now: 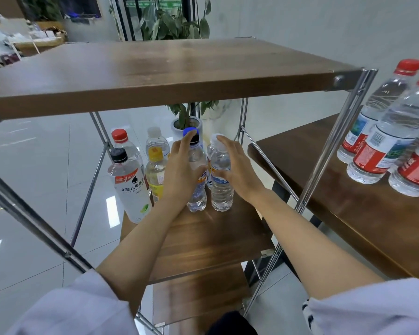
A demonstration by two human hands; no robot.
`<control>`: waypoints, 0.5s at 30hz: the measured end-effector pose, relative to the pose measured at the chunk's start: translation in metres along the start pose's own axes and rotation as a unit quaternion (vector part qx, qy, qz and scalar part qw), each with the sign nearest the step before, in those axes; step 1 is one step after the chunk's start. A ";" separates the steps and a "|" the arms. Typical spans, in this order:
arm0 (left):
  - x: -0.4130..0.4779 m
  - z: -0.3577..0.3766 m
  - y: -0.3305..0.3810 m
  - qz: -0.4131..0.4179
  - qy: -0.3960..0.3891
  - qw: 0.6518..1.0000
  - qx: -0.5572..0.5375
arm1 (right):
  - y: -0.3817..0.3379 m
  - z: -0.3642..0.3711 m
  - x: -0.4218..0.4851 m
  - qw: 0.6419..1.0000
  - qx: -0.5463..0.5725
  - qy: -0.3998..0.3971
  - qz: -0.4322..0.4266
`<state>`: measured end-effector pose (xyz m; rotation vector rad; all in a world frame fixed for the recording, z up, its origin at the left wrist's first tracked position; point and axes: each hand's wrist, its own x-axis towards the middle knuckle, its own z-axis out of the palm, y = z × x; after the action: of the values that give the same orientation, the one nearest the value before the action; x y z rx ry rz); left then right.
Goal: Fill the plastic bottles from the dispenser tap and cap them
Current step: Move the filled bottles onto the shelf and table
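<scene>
The blue-capped bottle (197, 192) and the white-capped bottle (221, 192) are standing on the middle shelf (203, 238). The left hand (182, 170) is gripping the first. The right hand (237, 170) seems to be gripping the second. Lifting both straight up is looking safest, with the yellow-capped bottle (155, 165) crowding that shelf too.

left grip (182, 170), right grip (235, 171): both curled

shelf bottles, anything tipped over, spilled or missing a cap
Nothing stands out. The bottles on the shelf stand upright with no spill around them. The left hand grips the blue-capped bottle and the right hand the clear bottle; that hand partly covers its cap.
</scene>
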<state>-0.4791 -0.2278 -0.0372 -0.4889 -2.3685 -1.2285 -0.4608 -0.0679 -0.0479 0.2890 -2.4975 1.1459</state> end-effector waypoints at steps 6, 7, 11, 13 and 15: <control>0.005 0.004 -0.002 0.001 0.003 1.000 0.006 | 0.002 0.000 0.005 1.000 0.015 0.007 -0.004; 0.005 0.005 -0.003 0.002 0.003 1.000 0.006 | 0.001 0.000 0.006 1.000 0.020 0.008 -0.002; 0.004 0.005 -0.004 0.014 -0.004 1.000 0.024 | 0.002 0.001 0.005 1.000 0.000 0.008 0.002; 0.002 0.004 -0.004 0.018 -0.013 0.999 0.029 | 0.001 0.001 0.004 0.999 -0.036 0.013 0.001; 0.001 0.004 -0.002 0.012 -0.023 0.999 0.033 | -0.002 -0.001 0.004 0.996 -0.090 0.012 0.003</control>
<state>-0.4814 -0.2256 -0.0396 -0.5284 -2.4253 -1.1366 -0.4637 -0.0683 -0.0443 0.2160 -2.5595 0.9137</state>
